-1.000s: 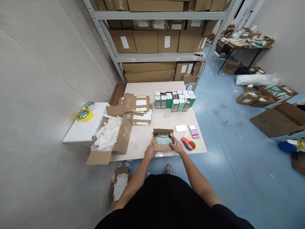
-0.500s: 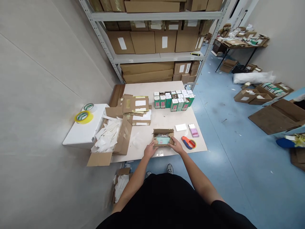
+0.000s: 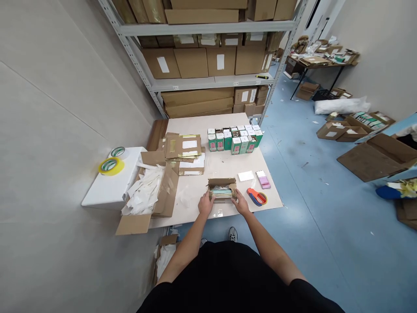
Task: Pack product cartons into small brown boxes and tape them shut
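Observation:
A small open cardboard box (image 3: 222, 184) sits near the front edge of the pale table (image 3: 224, 167), with a teal packet and white wrapping inside it. My left hand (image 3: 206, 203) grips the box's left side, fingers curled on the flap. My right hand (image 3: 241, 202) holds the right side the same way. The near flap is being pressed up between both hands.
A red tape dispenser (image 3: 257, 197), a white card (image 3: 246, 175) and pink labels (image 3: 264, 181) lie right of the box. Several green-and-white cartons (image 3: 233, 139) stand at the back. Flattened cardboard (image 3: 182, 148), a box of white bags (image 3: 146, 191) and tape rolls (image 3: 110, 165) are left. Shelving with cartons stands behind.
Both hands have drawn closer to the box's front corners and the near flap has come up, partly covering the teal packet. The camera has tilted slightly.

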A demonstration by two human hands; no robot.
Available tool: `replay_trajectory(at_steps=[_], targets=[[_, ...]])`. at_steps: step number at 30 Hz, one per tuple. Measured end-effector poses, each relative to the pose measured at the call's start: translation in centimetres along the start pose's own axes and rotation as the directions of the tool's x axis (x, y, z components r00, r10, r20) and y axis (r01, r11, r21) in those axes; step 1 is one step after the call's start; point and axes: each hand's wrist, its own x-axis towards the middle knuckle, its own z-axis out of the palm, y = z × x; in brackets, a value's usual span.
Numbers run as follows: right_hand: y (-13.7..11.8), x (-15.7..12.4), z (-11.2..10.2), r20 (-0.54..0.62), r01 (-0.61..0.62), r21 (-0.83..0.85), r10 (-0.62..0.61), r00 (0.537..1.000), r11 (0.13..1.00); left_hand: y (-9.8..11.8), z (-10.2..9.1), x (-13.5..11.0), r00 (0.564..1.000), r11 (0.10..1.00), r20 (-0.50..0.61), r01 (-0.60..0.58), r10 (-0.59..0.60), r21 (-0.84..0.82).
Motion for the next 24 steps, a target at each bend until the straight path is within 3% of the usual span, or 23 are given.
replay_trajectory(at_steps=[4,7,11,17,24], targets=[[0.6,-1.0,1.2,-0.197,-0.162,0.012,0.161,0.967,0.987,0.2,-0.2,0.5,0.999,0.999,-0.012,0.033,-0.032,0.013],[0.9,-1.2,1.5,-0.236,-0.205,0.015,0.203,0.950,0.979,0.5,-0.4,0.9,0.998,0.998,-0.042,0.037,-0.035,0.052],[0.3,-0.4,1.4,-0.231,-0.226,-0.045,0.209,0.950,0.973,1.7,-1.3,2.2,0.999,0.980,-0.018,-0.032,0.036,0.198],[-0.4,1.0,1.6,-0.161,-0.321,-0.012,0.315,0.935,0.947,3.8,-3.1,4.8,0.967,0.914,0.150,-0.243,0.204,0.324],[0.7,0.7,1.9,-0.174,-0.285,0.017,0.283,0.943,0.958,3.4,-2.5,3.4,0.964,0.902,0.075,-0.266,0.256,0.340]])
